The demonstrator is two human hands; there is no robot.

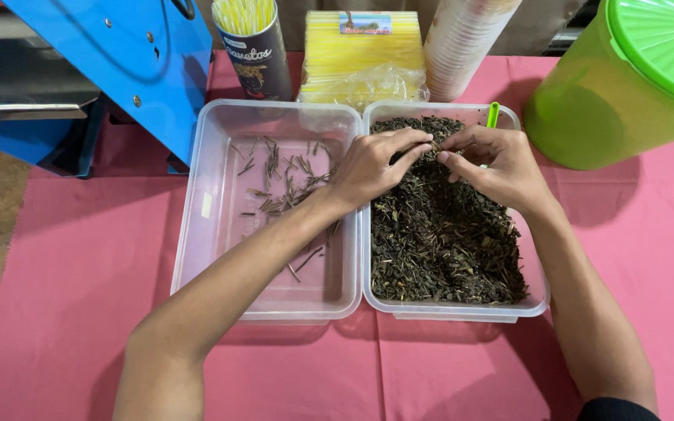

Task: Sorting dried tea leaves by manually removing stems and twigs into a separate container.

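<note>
- The dried tea leaves (438, 242) fill the right-hand clear tub (536, 300), directly under both hands.
- The left hand (372, 165) reaches across the tub's rim, fingers pinched together on a bit of leaf at the heap's top.
- The right hand (497, 164) meets it fingertip to fingertip, likewise pinching.
- Sorted stems (286, 183) lie in the left tub (196, 234), beneath the left wrist.

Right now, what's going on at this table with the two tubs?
A person works with both hands over the right tub, which is full of dark dried leaves. The left hand and right hand meet at the far end of the pile, fingertips pinching at the leaves. The left tub holds only scattered thin stems.
</note>
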